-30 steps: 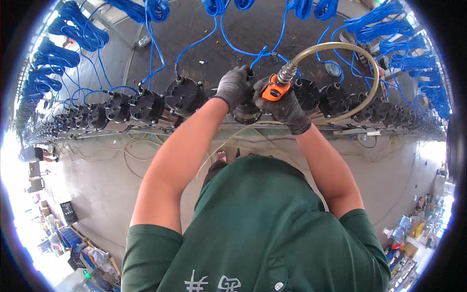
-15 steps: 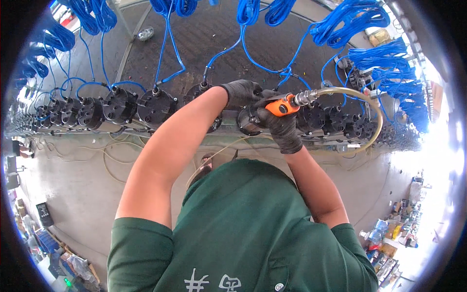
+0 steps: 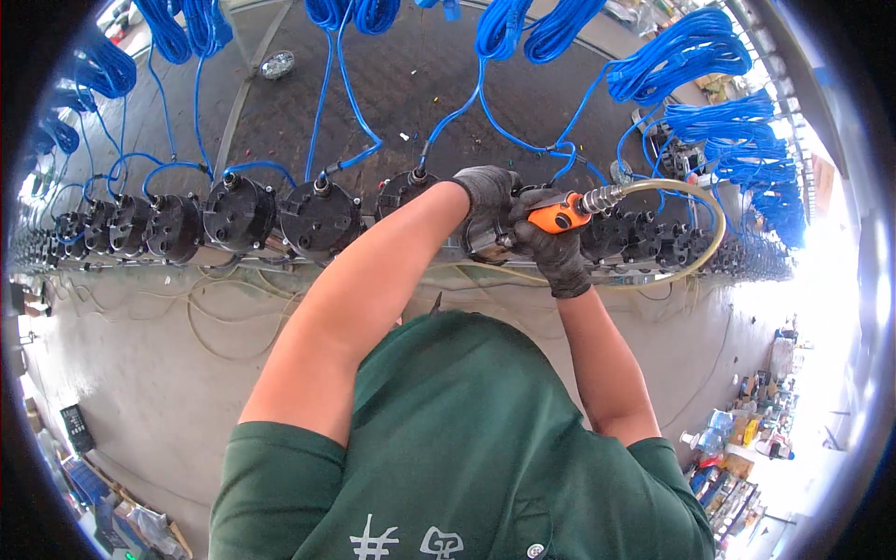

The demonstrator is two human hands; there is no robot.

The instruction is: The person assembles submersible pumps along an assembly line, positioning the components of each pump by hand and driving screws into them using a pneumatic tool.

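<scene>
My right hand point(image 3: 551, 252), in a black glove, is wrapped round an orange air tool point(image 3: 560, 217) with a metal coupling and a clear hose point(image 3: 714, 219) at its back. Right beside it, my gloved left hand point(image 3: 487, 189) has its fingers curled in at the tool's front end; what they grip is hidden. Both hands are over a round black housing point(image 3: 487, 240) at the bench edge, which they partly cover. Left of them, another black housing point(image 3: 320, 219) with a blue cable from its top stands in the same row.
Rows of similar housings run along the bench edge to both sides. Coiled blue cables point(image 3: 677, 58) hang above the dark bench top point(image 3: 392, 103). Loose hoses point(image 3: 224, 322) lie on the floor below. Boxes and bottles point(image 3: 714, 439) stand at the lower right.
Both hands and the orange air tool show slightly farther right, along with a small shift of the whole view. My right hand keeps its hold on the tool.
</scene>
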